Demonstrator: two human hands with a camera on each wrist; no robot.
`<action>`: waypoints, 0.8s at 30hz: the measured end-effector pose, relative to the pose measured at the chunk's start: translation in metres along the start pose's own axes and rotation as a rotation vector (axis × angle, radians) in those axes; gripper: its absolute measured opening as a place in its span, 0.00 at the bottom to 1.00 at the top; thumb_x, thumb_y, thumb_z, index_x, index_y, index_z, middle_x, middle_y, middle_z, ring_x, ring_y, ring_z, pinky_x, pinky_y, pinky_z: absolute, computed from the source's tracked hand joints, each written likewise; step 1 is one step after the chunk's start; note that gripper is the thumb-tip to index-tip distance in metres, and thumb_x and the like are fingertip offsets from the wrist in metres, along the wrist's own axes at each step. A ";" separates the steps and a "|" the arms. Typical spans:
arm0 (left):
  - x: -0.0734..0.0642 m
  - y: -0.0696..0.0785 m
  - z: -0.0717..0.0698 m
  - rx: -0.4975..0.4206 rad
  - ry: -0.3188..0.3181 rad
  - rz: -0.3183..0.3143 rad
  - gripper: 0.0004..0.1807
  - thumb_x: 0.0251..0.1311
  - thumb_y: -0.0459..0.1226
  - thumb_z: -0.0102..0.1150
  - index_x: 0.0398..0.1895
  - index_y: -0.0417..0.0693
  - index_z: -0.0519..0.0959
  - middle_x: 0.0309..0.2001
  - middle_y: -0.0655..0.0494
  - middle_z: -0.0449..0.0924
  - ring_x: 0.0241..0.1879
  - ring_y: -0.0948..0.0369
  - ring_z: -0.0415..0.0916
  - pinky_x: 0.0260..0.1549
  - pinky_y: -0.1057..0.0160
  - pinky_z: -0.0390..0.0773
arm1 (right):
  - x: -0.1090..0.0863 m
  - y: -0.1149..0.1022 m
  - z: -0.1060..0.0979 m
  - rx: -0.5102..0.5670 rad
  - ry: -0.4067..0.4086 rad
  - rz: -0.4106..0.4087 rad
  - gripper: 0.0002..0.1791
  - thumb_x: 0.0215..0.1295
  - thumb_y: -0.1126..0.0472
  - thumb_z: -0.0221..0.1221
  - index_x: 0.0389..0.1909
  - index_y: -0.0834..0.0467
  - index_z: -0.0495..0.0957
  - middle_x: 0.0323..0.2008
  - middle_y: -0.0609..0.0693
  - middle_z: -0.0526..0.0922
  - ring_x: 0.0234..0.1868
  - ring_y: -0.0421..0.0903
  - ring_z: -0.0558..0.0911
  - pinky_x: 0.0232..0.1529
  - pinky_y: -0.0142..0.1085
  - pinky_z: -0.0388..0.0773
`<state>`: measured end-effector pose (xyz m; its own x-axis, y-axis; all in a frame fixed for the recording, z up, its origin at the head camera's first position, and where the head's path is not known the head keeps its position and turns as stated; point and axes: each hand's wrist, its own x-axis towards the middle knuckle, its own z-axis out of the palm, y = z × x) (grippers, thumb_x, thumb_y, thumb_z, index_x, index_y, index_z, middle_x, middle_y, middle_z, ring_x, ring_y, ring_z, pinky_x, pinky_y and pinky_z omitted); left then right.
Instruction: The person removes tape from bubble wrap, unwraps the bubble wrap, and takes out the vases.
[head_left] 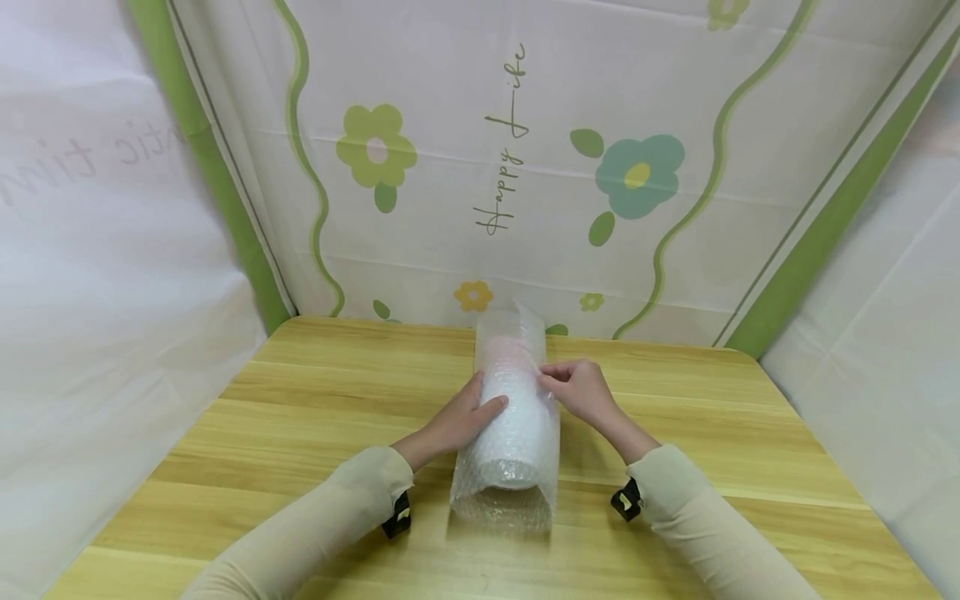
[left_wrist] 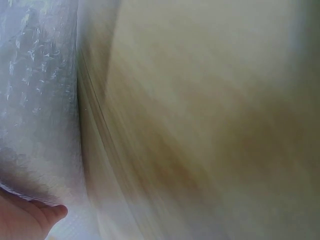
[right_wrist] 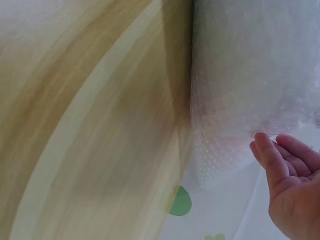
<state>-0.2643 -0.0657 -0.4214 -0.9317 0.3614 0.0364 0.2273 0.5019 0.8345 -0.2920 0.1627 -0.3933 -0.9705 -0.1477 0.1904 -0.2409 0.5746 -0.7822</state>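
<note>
A white cylinder (head_left: 513,437) with a pinkish far part lies on the table, wrapped in clear bubble wrap (head_left: 504,508). The wrap reaches past both ends of it, open toward me at the near end. From the left, my left hand (head_left: 459,418) holds the wrapped cylinder, thumb on top and fingers along its side. In the left wrist view only part of that hand (left_wrist: 25,217) shows against the wrap. On the other side, my right hand (head_left: 587,392) pinches the edge of the bubble wrap near the pinkish part. The right wrist view shows its fingertips (right_wrist: 263,142) at the film.
The wood-grain table (head_left: 315,392) ends at a white curtain (head_left: 442,75) printed with flowers and lettering. White fabric walls with green edges stand on the left and right. A dark wrist device (head_left: 627,500) sits under each sleeve.
</note>
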 end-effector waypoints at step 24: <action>-0.001 0.002 0.000 -0.024 -0.004 0.012 0.48 0.70 0.58 0.43 0.76 0.34 0.39 0.76 0.39 0.40 0.73 0.47 0.40 0.69 0.48 0.46 | -0.008 0.006 -0.010 0.127 -0.088 0.058 0.24 0.67 0.49 0.61 0.55 0.63 0.80 0.52 0.58 0.82 0.54 0.53 0.79 0.51 0.43 0.78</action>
<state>-0.2626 -0.0650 -0.4193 -0.9276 0.3708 0.0442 0.2316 0.4782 0.8471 -0.2863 0.1753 -0.3941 -0.9771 -0.1906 0.0944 -0.1765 0.4789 -0.8599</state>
